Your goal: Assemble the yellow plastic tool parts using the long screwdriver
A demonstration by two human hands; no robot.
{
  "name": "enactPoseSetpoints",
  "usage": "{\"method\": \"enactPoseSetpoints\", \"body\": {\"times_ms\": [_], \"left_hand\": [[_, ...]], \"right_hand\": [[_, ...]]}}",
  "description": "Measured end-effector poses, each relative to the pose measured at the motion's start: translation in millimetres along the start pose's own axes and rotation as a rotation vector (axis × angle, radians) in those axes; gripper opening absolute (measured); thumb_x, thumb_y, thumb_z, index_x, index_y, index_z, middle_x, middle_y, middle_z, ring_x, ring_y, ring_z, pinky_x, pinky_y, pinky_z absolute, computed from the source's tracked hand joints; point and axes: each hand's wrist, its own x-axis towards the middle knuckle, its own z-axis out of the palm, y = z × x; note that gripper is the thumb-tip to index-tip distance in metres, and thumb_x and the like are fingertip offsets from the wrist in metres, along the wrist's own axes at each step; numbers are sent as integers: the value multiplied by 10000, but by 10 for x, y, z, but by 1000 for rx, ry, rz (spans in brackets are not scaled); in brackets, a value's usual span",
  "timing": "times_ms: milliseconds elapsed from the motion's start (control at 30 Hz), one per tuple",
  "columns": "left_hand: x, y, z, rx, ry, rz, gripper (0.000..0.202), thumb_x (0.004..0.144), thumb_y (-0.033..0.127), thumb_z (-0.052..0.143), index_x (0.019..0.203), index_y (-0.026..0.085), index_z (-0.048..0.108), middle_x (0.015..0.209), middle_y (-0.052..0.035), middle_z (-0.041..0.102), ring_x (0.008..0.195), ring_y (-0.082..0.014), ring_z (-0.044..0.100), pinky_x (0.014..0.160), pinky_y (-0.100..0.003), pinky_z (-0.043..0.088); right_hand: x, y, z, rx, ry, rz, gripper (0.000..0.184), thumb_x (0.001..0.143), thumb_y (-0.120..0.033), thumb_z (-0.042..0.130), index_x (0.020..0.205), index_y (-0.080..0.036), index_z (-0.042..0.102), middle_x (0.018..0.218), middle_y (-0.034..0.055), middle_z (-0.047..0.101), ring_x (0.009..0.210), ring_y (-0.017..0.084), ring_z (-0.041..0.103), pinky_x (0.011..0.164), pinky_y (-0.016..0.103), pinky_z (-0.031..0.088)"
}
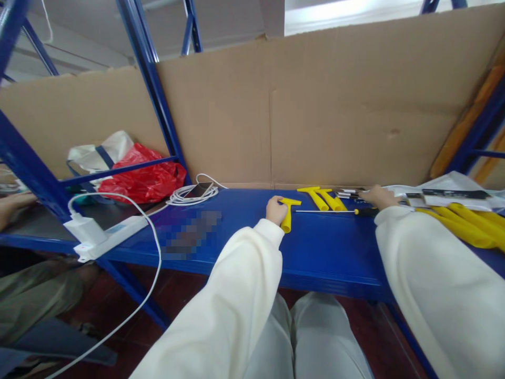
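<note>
My left hand (276, 210) is closed around a yellow T-shaped plastic piece (287, 223), held upright over the blue shelf top (244, 210). My right hand (381, 197) reaches to small dark and metallic parts (350, 193) at the back right; its fingers look pinched, and what they hold is hidden. A screwdriver (365, 212) with a black and yellow handle lies by that hand, its long shaft pointing left and its handle end partly covered by my hand or sleeve. Between my hands, more yellow T-shaped pieces (317, 200) lie near the cardboard back.
Several yellow pieces (469, 223) and plastic packaging (453, 187) are at the right. To the left are a coiled white cable (193, 195), a phone (200, 189), a power strip (114, 237) and a red bag (145, 173). Another person's hand (18, 205) shows far left.
</note>
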Motion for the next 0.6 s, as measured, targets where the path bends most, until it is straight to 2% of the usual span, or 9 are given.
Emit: {"method": "enactPoseSetpoints", "body": {"times_ms": [133,267,367,467,533,600], "left_hand": [[18,-20,0,-32,-7,18,465,748,66,734,1197,182,769,1184,-126,799,1136,-281,760,1036,-376,591],[2,4,-8,-26,-14,26,465,750,65,733,1199,181,772,1200,-126,801,1164,-285,752,1050,-371,584],[-26,42,-18,-12,-16,20,474,750,56,732,1207,174,774,1209,-130,804,1163,-292,754,1042,-367,586],[-61,83,-20,-7,-28,-12,487,763,23,687,1224,157,768,1214,-136,807,1142,-288,765,1018,-360,596],[-83,106,-16,-16,-28,-29,500,769,3,657,1238,144,760,1210,-140,811,1128,-286,772,1009,-361,599],[-99,125,-10,-25,-21,-37,505,773,-7,647,1246,135,755,1212,-146,813,1119,-285,775,1006,-364,599]], "right_hand": [[-41,-103,-70,-95,-107,62,639,1047,-509,560,1495,-56,602,1511,341,584,1483,437,512,1167,604,388],[-39,-129,-80,-102,-105,48,541,1052,-425,557,1426,-44,645,1467,340,611,1435,423,541,1132,588,368],[4,-107,-45,-71,-56,43,335,990,-303,639,1229,-83,720,1326,325,675,1332,408,601,1081,583,359],[76,-86,11,2,23,37,160,895,-273,741,947,-124,712,1185,311,701,1251,415,616,1029,580,350],[124,-88,43,50,69,20,151,840,-256,781,825,-152,671,1121,299,713,1212,425,618,1003,586,344],[155,-108,58,52,65,12,143,821,-232,784,800,-158,662,1092,294,719,1194,426,626,991,591,346]]}}
